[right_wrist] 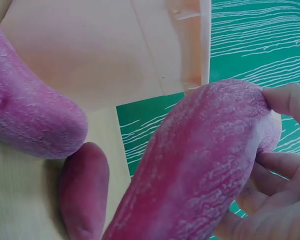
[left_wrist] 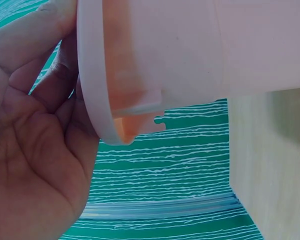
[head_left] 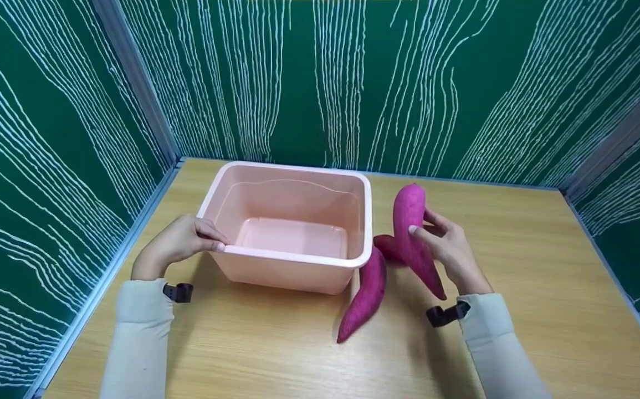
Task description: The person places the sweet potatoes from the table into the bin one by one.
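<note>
Tapering sweet potato [head_left: 410, 246] — magenta, pale-flecked

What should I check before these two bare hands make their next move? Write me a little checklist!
1. Right hand grips the long, tapering magenta sweet potato: ok.
2. Left hand holds the rim of the rectangular pale-pink plastic tub: ok.
3. The tub's opening faces up: ok.
4. The held sweet potato is above the tub's opening: not ok, it is off to the right side.
5. The tub's whole base sits flat on the light-brown wooden table: cannot tell, the underside is hidden.
</note>
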`<control>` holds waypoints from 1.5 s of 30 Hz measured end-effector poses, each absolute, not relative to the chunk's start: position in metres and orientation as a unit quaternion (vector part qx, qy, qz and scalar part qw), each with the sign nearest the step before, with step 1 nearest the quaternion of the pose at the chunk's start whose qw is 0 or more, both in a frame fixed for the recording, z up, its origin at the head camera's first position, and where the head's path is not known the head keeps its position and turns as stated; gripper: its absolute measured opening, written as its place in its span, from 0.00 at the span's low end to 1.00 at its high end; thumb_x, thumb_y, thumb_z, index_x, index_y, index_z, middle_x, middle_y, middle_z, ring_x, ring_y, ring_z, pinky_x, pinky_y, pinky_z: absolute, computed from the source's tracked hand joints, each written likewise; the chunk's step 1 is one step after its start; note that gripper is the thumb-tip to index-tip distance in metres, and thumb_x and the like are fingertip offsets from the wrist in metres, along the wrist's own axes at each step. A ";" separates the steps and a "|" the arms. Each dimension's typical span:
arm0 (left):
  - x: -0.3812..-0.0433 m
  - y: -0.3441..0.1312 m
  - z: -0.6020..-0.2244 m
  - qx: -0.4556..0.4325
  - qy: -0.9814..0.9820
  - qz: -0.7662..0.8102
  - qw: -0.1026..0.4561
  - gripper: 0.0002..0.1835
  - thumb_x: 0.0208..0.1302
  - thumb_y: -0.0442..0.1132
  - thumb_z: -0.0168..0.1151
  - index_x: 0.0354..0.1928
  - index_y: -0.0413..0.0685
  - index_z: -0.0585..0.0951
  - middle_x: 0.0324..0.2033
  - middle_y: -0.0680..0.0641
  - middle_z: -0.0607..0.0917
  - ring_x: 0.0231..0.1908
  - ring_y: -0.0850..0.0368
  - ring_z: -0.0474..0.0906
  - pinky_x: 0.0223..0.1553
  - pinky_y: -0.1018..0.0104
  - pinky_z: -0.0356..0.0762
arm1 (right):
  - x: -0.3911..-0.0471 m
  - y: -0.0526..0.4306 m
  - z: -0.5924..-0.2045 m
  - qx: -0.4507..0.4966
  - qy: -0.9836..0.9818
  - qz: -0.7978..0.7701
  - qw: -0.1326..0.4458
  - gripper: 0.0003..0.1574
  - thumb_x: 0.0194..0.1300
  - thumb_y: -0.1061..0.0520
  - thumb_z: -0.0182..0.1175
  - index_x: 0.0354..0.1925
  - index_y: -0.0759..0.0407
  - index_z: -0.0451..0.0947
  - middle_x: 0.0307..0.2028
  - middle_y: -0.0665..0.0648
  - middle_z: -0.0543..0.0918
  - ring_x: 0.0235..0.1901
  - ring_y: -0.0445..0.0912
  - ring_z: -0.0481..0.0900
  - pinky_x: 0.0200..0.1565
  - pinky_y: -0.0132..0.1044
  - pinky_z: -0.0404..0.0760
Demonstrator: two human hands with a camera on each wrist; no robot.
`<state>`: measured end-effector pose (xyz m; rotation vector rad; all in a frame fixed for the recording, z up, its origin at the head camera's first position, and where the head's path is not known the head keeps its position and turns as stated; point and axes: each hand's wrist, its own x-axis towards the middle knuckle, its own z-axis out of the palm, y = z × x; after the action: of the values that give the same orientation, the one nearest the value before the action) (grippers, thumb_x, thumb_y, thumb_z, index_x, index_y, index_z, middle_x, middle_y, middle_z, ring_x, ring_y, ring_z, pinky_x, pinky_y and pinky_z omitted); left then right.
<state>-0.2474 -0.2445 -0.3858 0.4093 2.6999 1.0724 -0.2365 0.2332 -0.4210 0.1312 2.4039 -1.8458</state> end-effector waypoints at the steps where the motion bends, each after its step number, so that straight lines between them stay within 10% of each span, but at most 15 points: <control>1: -0.247 -0.244 -0.386 0.135 0.915 0.365 0.106 0.09 0.55 0.34 0.70 0.40 0.42 0.88 0.42 0.42 0.86 0.47 0.48 0.74 0.53 0.54 0.74 | -0.237 0.233 -0.419 0.042 0.792 -0.607 0.054 0.47 0.65 0.44 0.61 0.74 0.52 0.52 0.66 0.62 0.69 0.56 0.45 0.73 0.46 0.30 0.80; 12: -0.248 -0.244 -0.384 0.126 0.914 0.369 0.112 0.10 0.55 0.34 0.70 0.40 0.43 0.88 0.44 0.41 0.86 0.49 0.47 0.73 0.57 0.49 0.73 | -0.242 0.227 -0.398 0.033 0.798 -0.597 0.072 0.50 0.63 0.43 0.63 0.75 0.47 0.50 0.67 0.62 0.67 0.64 0.56 0.68 0.63 0.53 0.70; 24: -0.248 -0.243 -0.385 0.127 0.916 0.364 0.108 0.08 0.55 0.34 0.70 0.38 0.44 0.89 0.42 0.44 0.86 0.47 0.50 0.73 0.48 0.62 0.74 | -0.253 0.211 -0.377 -0.016 0.815 -0.577 0.054 0.49 0.63 0.43 0.63 0.74 0.46 0.52 0.63 0.61 0.73 0.60 0.53 0.72 0.61 0.50 0.73; 45: -0.245 -0.243 -0.382 0.096 0.911 0.381 0.125 0.08 0.56 0.35 0.70 0.39 0.45 0.89 0.45 0.42 0.86 0.51 0.46 0.72 0.59 0.47 0.72 | -0.267 0.183 -0.348 -0.045 0.784 -0.613 0.084 0.47 0.56 0.44 0.70 0.70 0.40 0.61 0.60 0.52 0.75 0.57 0.49 0.74 0.57 0.45 0.78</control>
<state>-0.2450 -0.2429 -0.3822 0.2796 2.6556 1.1091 -0.2666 0.1829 -0.3475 -0.1330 2.3398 -1.8304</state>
